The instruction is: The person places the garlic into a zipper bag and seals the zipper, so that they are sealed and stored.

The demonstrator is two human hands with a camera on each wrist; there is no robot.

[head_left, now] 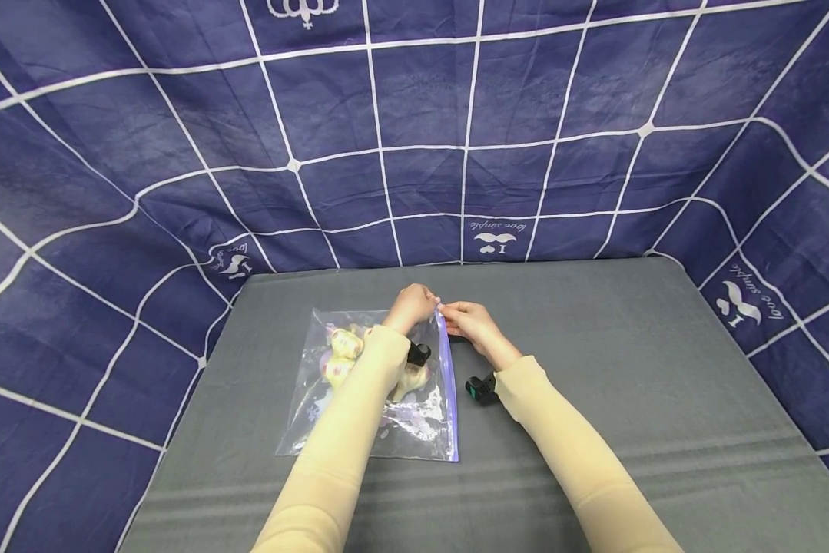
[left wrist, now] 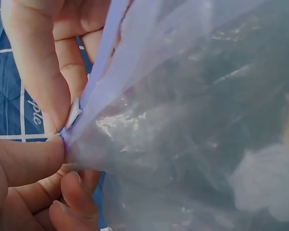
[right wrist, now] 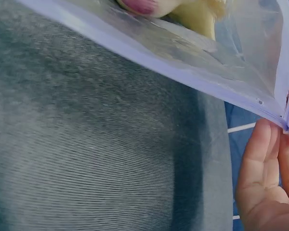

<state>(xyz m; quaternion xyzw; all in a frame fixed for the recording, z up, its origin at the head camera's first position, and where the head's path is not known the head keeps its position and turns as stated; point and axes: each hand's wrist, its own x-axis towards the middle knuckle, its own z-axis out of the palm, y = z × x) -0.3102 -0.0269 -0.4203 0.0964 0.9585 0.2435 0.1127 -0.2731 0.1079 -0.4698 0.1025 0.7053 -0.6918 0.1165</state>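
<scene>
A clear zip bag with a purple zip strip lies on the grey surface, its strip side to the right. Inside are several pale yellow, rounded things with pinkish marks; their kind is unclear. At the strip's far end, my left hand pinches the bag's corner between thumb and fingers. Right beside it, my right hand pinches the same end of the strip. A small white slider sits at the fingertips in the left wrist view. Near that corner, the strip's two sides stand apart in the right wrist view.
The grey cloth-covered table reaches out on both sides of the bag. Blue cloth with white grid lines hangs behind it and at both sides. Black wrist devices sit at both sleeve cuffs.
</scene>
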